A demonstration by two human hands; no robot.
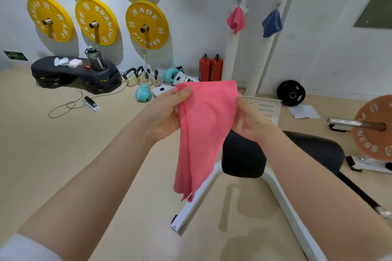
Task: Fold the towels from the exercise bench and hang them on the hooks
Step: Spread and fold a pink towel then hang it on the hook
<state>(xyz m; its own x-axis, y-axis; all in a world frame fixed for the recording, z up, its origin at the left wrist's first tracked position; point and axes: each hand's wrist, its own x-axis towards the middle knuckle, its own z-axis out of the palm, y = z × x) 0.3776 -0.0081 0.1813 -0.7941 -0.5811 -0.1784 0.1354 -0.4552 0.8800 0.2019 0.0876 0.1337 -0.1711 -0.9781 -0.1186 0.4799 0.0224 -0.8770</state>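
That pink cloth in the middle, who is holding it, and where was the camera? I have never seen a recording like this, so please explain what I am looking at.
There is no robot here. A person wears a wide-angle camera on the head, so this one picture looks forward and down along their own bare arms. The left hand and the right hand each pinch an upper corner of a pink towel, which hangs in loose folds between them, above a black padded exercise bench on a white frame. On the far wall, a second pink towel and a blue towel already hang from hooks. Yellow weight plates are mounted on the wall to the left, and two red fire extinguishers stand on the floor.
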